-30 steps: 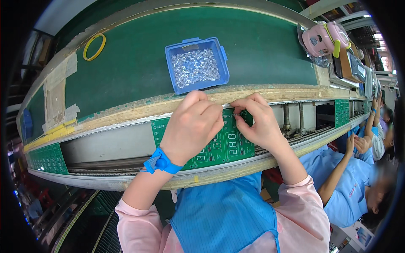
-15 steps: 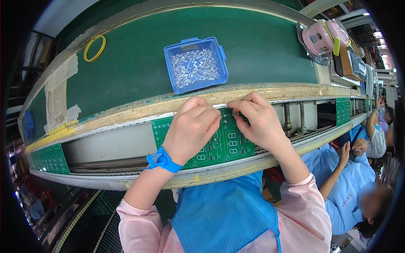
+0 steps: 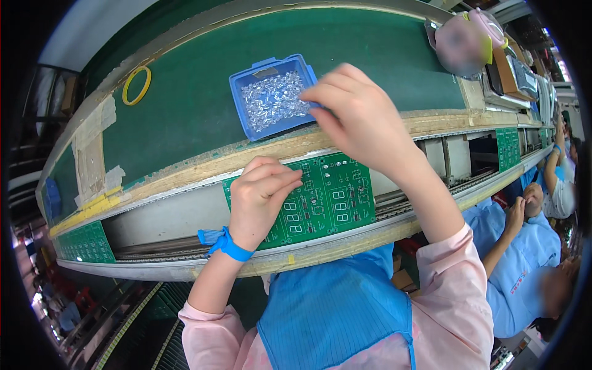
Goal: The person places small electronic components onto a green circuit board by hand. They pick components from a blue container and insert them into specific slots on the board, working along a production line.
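Note:
A green circuit board (image 3: 317, 213) with white digit displays lies across the rails in front of me. My left hand (image 3: 259, 197) is over its left part, thumb and fingertips pinched together close to the board's far edge. Whatever sits in that pinch is too small to make out. My right hand (image 3: 364, 117) is raised at the right rim of a blue plastic bin (image 3: 251, 126), thumb and forefinger slightly apart, with nothing visible between them. Many small clear plastic parts (image 3: 274, 98) fill the bin. A few pale small parts (image 3: 336, 164) stand along the board's far edge.
Another green board (image 3: 86, 242) rests on the rails at left, and one (image 3: 508, 148) at right. A yellow tape ring (image 3: 137, 86) lies on the green bench (image 3: 191, 92). A pink container (image 3: 465, 46) stands at far right. Beyond my right arm sits a co-worker in blue (image 3: 518, 271).
My right hand has left the board and moved up to the bin's right edge. My left hand has shifted slightly left and down, uncovering more of the board.

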Demonstrator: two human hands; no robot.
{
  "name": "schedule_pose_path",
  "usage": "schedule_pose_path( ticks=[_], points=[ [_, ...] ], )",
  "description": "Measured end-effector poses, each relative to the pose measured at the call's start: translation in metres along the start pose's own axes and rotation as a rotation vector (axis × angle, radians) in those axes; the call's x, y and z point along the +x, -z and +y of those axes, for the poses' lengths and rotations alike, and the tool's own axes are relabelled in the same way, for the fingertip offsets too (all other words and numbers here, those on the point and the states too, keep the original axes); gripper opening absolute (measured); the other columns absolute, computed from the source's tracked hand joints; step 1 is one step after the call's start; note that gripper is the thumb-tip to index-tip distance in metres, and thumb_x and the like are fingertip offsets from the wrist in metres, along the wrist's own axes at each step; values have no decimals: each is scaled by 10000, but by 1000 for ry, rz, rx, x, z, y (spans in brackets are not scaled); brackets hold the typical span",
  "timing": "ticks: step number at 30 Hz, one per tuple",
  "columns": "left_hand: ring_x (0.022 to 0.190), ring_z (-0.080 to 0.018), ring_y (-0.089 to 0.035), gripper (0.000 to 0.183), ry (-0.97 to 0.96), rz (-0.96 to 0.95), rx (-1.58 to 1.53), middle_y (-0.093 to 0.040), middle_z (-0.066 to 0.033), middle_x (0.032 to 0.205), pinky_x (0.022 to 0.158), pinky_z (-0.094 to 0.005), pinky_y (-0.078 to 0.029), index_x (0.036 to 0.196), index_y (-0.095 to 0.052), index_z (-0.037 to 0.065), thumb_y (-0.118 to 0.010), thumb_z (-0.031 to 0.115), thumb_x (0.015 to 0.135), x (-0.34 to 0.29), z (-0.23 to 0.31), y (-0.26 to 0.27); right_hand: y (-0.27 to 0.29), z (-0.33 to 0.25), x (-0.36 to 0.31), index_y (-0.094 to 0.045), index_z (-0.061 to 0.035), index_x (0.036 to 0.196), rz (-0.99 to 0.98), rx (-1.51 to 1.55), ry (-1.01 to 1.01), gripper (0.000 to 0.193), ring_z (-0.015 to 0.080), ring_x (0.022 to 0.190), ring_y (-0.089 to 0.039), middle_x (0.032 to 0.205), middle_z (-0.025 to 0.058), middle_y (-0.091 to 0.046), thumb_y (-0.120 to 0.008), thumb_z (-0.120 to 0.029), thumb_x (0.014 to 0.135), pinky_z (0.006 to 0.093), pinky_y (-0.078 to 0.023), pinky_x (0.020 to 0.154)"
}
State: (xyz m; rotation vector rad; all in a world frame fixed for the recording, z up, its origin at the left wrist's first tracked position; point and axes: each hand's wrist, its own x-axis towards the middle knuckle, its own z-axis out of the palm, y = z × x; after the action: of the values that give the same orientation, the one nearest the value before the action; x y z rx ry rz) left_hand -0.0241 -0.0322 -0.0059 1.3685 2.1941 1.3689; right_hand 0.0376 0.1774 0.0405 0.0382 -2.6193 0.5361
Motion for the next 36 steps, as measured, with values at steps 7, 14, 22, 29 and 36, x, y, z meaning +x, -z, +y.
schedule_pose_path(
  ticks=[7,14,22,29,36],
  points=[
    [881,-243,-667,128,141,19,-86,-724,-94,852,777,-343,-540,873,-763,11,-767,-35,753,-9,-4,-1,-28,-7,23,-719,-52,730,-207,-358,40,82,246,890,-588,812,68,-675,-682,-105,679,348,-520,720],
    [894,-239,-667,117,107,45,-65,-728,-87,884,795,-344,-536,856,-748,6,-756,-56,757,-7,-4,1,-40,-16,24,-707,-66,665,-176,-375,8,47,227,907,-596,752,59,-664,-689,-109,660,311,-502,704],
    [887,-197,-660,137,216,76,-153,-722,-82,874,781,-304,-523,875,-743,0,-761,-68,758,-16,-10,1,-32,-8,13,-694,-35,839,90,-112,4,131,259,860,-595,816,79,-618,-665,-52,713,370,-530,742],
    [836,-149,-660,137,271,98,-169,-700,-78,884,728,-268,-517,884,-747,7,-759,-71,772,-16,-4,-4,-9,-13,-26,-680,1,887,186,300,-165,64,305,826,-639,858,117,-649,-683,-2,822,386,-517,716],
    [888,-159,-651,151,265,82,-105,-685,-95,942,782,-268,-519,900,-726,-23,-739,-117,783,-20,-6,-9,2,-11,-74,-684,-5,908,139,389,-312,59,286,805,-652,863,118,-660,-689,-1,849,362,-516,690]
  ],
)
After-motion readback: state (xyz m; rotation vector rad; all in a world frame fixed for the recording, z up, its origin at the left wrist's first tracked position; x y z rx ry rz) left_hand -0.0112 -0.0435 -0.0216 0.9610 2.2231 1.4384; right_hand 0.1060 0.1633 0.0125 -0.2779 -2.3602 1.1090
